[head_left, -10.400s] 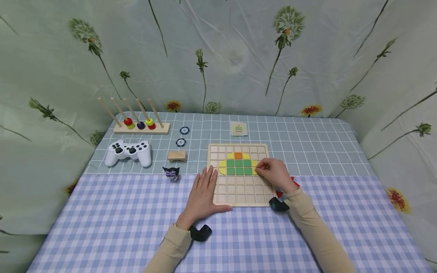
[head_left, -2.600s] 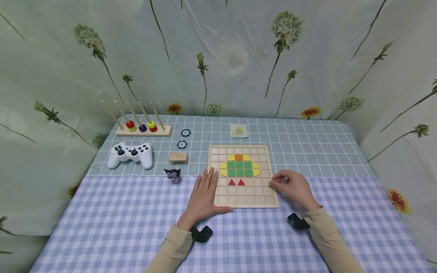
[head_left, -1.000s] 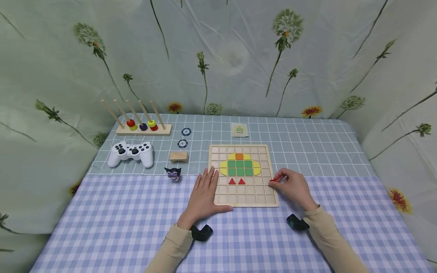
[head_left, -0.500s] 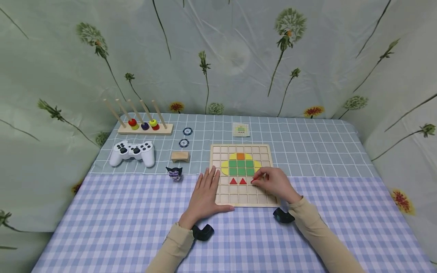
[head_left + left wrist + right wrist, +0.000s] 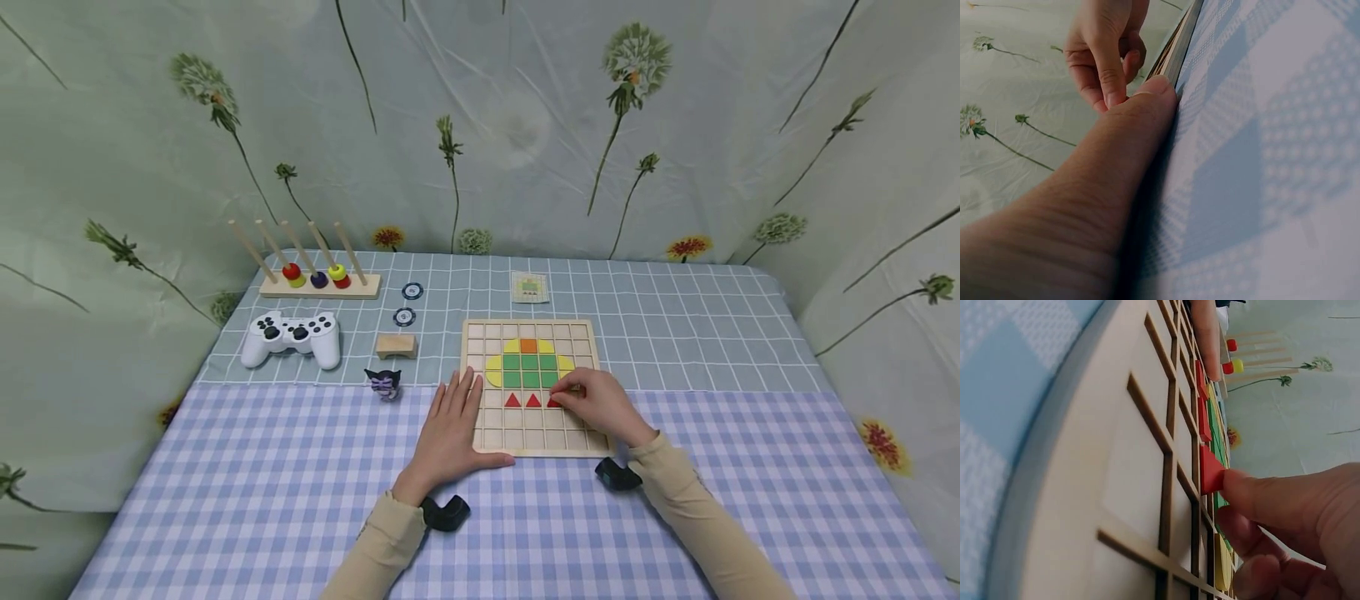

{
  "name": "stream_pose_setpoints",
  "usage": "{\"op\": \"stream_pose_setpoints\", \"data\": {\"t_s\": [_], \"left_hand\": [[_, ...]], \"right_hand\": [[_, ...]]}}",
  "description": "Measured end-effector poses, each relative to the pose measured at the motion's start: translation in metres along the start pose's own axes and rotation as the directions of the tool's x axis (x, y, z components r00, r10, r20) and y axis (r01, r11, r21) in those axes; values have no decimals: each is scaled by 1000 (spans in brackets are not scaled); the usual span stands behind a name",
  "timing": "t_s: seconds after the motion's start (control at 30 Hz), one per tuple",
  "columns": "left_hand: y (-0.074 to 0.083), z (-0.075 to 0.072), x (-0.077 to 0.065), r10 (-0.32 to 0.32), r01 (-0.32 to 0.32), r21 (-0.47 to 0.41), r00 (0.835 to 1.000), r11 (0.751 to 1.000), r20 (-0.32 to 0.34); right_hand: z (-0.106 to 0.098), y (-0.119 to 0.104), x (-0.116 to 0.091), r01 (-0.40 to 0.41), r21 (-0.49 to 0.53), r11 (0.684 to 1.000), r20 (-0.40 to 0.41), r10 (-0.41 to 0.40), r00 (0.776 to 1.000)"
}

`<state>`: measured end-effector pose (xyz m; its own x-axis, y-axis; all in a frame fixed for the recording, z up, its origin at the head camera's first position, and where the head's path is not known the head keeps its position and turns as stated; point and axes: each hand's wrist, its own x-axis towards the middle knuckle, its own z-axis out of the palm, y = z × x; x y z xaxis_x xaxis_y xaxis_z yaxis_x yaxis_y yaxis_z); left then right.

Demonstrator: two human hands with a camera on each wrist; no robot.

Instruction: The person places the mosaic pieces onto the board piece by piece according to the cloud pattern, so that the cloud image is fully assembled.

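A wooden grid board (image 5: 540, 438) lies on the checked cloth. Its cells hold green square tiles (image 5: 530, 369), an orange tile (image 5: 528, 346) and yellow rounded tiles (image 5: 493, 371). Below them stands a row of red triangle tiles (image 5: 512, 401). My right hand (image 5: 600, 407) pinches the third red triangle tile (image 5: 1210, 471) at its tip, between thumb and fingers; in the right wrist view it sits in a cell beside the other two. My left hand (image 5: 447, 425) rests on the board's left edge, fingers straight, thumb along the front edge.
A small pattern card (image 5: 529, 287) lies behind the board. To the left are a wooden arch block (image 5: 396, 345), a small black-and-purple figure (image 5: 385, 383), two round chips (image 5: 404, 317), a white game controller (image 5: 291, 337) and a peg stand with beads (image 5: 321, 287).
My right hand has carried a red triangle tile from the board's right edge leftward and lowered it into the row. Earlier, two red triangles were placed below the green tiles. My left hand stays put.
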<state>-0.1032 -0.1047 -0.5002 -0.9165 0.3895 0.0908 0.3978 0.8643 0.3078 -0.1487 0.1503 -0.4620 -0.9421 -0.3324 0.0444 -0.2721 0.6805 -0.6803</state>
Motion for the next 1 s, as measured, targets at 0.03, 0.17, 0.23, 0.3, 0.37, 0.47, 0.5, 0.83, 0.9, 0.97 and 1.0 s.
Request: {"op": "stream_pose_setpoints", "data": {"t_s": [0.03, 0.17, 0.23, 0.3, 0.37, 0.47, 0.5, 0.83, 0.9, 0.97, 1.0], "left_hand": [[0, 0, 0, 2, -2, 0, 1000, 1000, -2], [0, 1, 1, 5, -5, 3, 1000, 1000, -7], [0, 1, 1, 7, -7, 2, 1000, 1000, -8], [0, 1, 1, 10, -10, 0, 1000, 1000, -11], [0, 2, 1, 13, -14, -3, 1000, 1000, -15], [-1, 2, 1, 25, -25, -6, 999, 1000, -30], [0, 2, 1, 28, -29, -6, 999, 1000, -33], [-2, 3, 1, 34, -34, 2, 999, 999, -34], [-2, 3, 1, 32, -32, -3, 999, 999, -31], [-2, 4, 0, 34, -34, -9, 999, 999, -32], [-2, 4, 0, 36, -36, -15, 999, 999, -34]], "right_hand": [[0, 0, 0, 7, -5, 1000, -2, -7, 1000], [1, -1, 2, 17, -35, 999, -7, -17, 1000], [1, -2, 2, 9, -45, 999, -6, -9, 1000], [2, -2, 2, -1, -53, 999, -5, 1, 1000], [2, -2, 2, -12, -53, 998, -3, 12, 1000], [2, -2, 1, -18, -48, 999, -2, 18, 1000], [1, -1, 0, -17, -45, 999, -4, 17, 1000], [1, 6, -5, 4, 21, 1000, 1, -4, 1000], [-1, 8, -7, 5, 30, 1000, 1, -5, 1000], [-3, 10, -9, 10, 32, 999, -4, -9, 1000], [-4, 12, -10, 10, 32, 999, -7, -10, 1000]]}}
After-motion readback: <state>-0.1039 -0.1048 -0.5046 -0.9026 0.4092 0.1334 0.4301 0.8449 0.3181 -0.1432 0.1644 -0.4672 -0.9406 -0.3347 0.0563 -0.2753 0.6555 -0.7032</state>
